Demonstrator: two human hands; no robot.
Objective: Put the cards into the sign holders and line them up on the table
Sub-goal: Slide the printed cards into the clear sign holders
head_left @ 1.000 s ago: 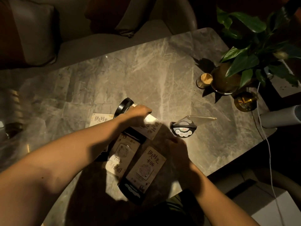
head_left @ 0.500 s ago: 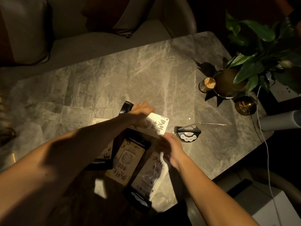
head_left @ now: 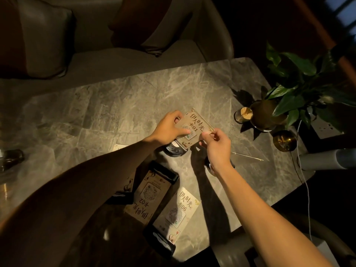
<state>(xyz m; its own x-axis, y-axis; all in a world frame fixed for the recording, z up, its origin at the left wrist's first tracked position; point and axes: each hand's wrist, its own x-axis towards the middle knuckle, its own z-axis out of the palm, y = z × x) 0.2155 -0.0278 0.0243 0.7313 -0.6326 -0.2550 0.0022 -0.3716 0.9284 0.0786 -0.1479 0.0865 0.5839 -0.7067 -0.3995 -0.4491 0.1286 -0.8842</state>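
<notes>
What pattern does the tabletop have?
Grey marble with pale veining, clearest in the head view, under the warm light.

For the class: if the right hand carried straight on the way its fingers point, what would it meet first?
The right hand points up-left, so it meets the 01 sign holder it already pinches; beyond that, probably the left hand.

I am in what looks like a dim café or restaurant lounge: a marble table (head_left: 134, 105) before a cushioned sofa (head_left: 107, 60), a toothpick jar (head_left: 244, 115), a potted plant (head_left: 289, 97), and numbered QR table cards (head_left: 152, 197) under warm spot lighting.
</notes>
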